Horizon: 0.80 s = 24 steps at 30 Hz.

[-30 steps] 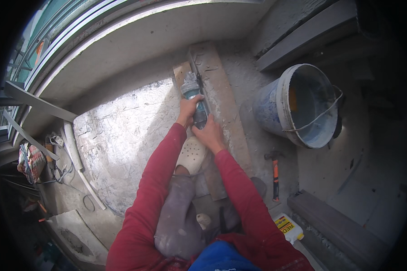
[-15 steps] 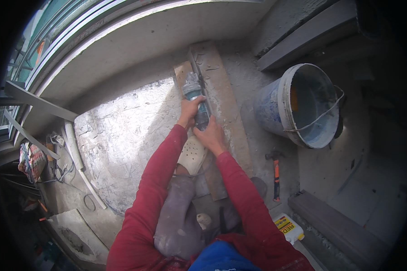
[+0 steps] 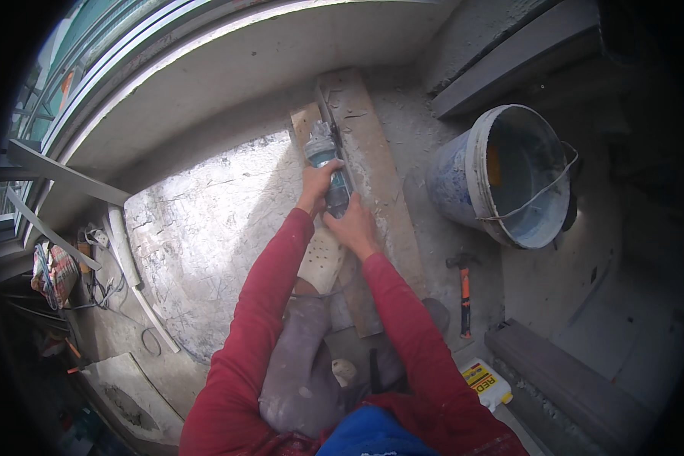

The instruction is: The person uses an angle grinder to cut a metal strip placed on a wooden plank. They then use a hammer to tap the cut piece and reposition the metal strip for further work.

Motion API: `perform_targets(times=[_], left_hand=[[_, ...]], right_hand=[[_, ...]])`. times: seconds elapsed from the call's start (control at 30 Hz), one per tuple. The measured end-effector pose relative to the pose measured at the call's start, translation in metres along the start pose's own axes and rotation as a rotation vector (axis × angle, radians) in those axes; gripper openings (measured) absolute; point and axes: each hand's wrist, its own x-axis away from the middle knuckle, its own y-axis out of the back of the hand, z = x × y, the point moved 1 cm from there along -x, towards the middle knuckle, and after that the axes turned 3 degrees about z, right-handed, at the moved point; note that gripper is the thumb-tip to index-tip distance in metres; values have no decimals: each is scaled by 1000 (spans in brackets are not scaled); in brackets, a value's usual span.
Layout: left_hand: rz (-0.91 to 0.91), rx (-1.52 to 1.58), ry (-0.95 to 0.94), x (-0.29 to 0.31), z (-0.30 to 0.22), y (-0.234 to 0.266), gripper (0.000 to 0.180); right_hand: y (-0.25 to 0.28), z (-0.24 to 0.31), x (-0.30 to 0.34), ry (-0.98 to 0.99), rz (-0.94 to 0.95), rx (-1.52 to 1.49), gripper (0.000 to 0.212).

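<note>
Both my hands are wrapped round a dusty teal angle grinder [image 3: 323, 152] at the middle of the view. My left hand [image 3: 317, 185] closes on its body just behind the grey head. My right hand [image 3: 352, 226] grips the rear end, nearer to me. The grinder's head points away from me, over a narrow strip of material [image 3: 329, 106] that lies along a long dusty board [image 3: 365, 144]. A short light wooden piece [image 3: 305, 121] sits beside the head on the left. The grinder's disc cannot be made out.
A cream perforated clog [image 3: 323, 262] rests just below my hands. To the right stand a tilted white bucket [image 3: 475, 178], an orange-handled hammer [image 3: 465, 304] and a white bottle [image 3: 486, 385]. A pale scuffed sheet [image 3: 205, 228] lies left. Pipes and cables [image 3: 121, 251] are farther left.
Almost nothing differs. Both hands and the grinder appear a few pixels farther left, with the grip unchanged.
</note>
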Motion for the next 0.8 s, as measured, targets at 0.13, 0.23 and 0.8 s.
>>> perform_targets(times=[0.13,0.23,0.8], left_hand=[[-13,-14,-9,-1,1,0,37],[-24,-29,-15,-2,1,0,36],[-2,-53,-25,15,2,0,43]], right_hand=[[-2,-1,-1,21,-21,12,63],[-3,0,0,14,-22,3,63],[-4,-6,10,-6,-3,-22,71]])
